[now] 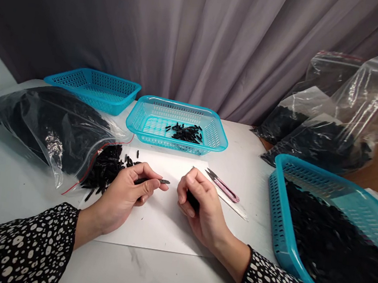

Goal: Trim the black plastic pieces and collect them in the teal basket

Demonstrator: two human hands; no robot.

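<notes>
My left hand (129, 188) is closed, pinching a slim black piece (162, 181) between thumb and fingers over a white sheet (148, 229). My right hand (201, 204) is curled just across from it, fingers wrapped round something black (192, 201) that shows dark inside the palm; its kind is mostly hidden. Beside the left hand, a heap of short black pieces (106, 167) spills from the mouth of a clear zip bag (57, 127). Pink-handled thread snips (226, 189) and a thin white strip (235, 209) lie just right of my right hand.
A blue basket (174, 146) with some black pieces stands behind the sheet, another blue basket (124, 100) at back left. A large blue basket (277, 224) full of black pieces is at right. Clear bags (338, 129) of black material sit behind it, before a grey curtain (217, 38).
</notes>
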